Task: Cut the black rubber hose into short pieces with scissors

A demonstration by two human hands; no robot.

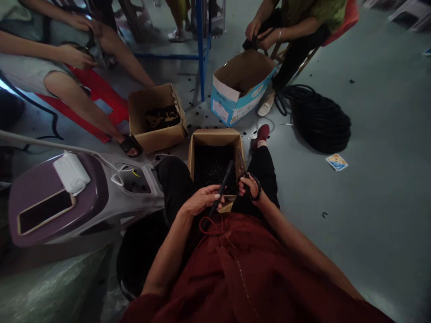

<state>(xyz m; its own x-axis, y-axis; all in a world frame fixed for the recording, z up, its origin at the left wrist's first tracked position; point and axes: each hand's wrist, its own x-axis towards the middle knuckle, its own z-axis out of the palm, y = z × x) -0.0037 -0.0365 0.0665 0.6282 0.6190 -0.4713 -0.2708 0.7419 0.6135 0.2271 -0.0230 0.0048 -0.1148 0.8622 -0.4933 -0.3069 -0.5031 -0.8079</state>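
Between the fingers of my left hand (pixel 204 198) is a black rubber strip (pixel 226 177), slanting up and away from my lap. My right hand (pixel 249 186) grips a pair of scissors (pixel 241 161) by black handles, one loop lying around the wrist side of the hand. Its blades point away from me, a little to the right of the strip's end and apart from it. Below both hands, between my knees, stands an open cardboard box (pixel 191 157) with many small black pieces (pixel 212 163) inside.
Left, a purple-topped stool (pixel 97 179) bears a phone (pixel 45 211) and a white device (pixel 71 172). Ahead stand another cardboard box (pixel 158 141) and a blue carton (pixel 244 110). A black hose coil (pixel 319 119) lies right. Two co-workers sit opposite, near a blue metal frame (pixel 201 54).
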